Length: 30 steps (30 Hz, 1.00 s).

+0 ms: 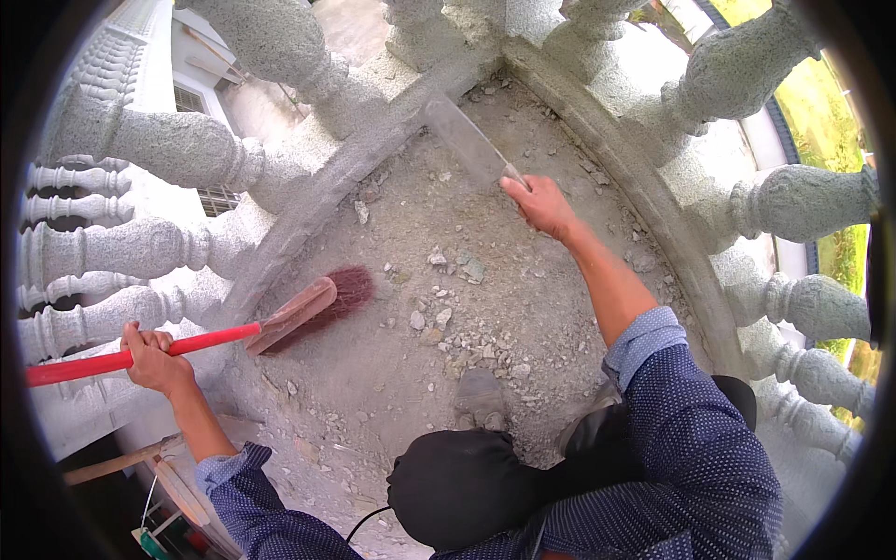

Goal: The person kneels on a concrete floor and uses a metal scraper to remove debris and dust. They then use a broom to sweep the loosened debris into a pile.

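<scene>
My left hand [155,360] grips the red handle of a broom [217,339] at the left. Dark red broom bristles [354,288] rest low over the dusty floor [392,231], beside the left kerb. In my right hand [546,206] is the short handle of a flat, wide-bladed hand tool [463,138], possibly a scraper or trowel. Its blurred blade points away from me, and its far end reaches the inner edge of the left stone kerb [350,157]. Broken stone rubble [442,318] lies between the two hands.
Stone balusters [189,148] line the left kerb, with others [742,73] along the curved right kerb [630,168]. My boot [480,395] stands among the rubble. Below left are a wooden pole [115,467] and a green object [152,544] beyond the floor's edge.
</scene>
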Available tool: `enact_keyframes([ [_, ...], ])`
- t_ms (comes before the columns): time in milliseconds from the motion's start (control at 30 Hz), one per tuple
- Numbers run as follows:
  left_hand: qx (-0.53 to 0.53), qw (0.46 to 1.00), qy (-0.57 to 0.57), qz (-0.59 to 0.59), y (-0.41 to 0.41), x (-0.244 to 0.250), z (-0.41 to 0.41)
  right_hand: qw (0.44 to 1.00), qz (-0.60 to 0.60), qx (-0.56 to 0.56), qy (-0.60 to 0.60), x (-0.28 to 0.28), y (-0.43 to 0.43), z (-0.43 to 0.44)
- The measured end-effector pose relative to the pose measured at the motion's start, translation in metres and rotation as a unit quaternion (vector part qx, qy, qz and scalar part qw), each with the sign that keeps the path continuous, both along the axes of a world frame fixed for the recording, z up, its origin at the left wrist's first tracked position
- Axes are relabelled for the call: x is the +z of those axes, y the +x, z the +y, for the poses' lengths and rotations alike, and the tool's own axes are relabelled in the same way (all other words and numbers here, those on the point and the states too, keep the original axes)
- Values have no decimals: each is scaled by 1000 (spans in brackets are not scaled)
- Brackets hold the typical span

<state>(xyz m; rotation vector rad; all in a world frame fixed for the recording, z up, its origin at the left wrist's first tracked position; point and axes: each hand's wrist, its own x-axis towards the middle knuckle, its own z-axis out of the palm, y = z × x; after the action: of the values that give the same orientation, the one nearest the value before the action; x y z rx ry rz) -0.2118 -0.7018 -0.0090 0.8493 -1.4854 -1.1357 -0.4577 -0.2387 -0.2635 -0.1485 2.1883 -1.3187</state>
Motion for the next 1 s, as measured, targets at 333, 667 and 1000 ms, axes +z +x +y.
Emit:
enact_keyframes([
  [333,218,970,-32,-102,221,15,14,955,166,-63,237,-46,-53,7],
  [667,418,901,7,-114,369,3,15,923,98,338,157,-2,68,-20],
  [1000,356,931,-11,-75,370,0,24,948,132,208,201,-9,31,9],
])
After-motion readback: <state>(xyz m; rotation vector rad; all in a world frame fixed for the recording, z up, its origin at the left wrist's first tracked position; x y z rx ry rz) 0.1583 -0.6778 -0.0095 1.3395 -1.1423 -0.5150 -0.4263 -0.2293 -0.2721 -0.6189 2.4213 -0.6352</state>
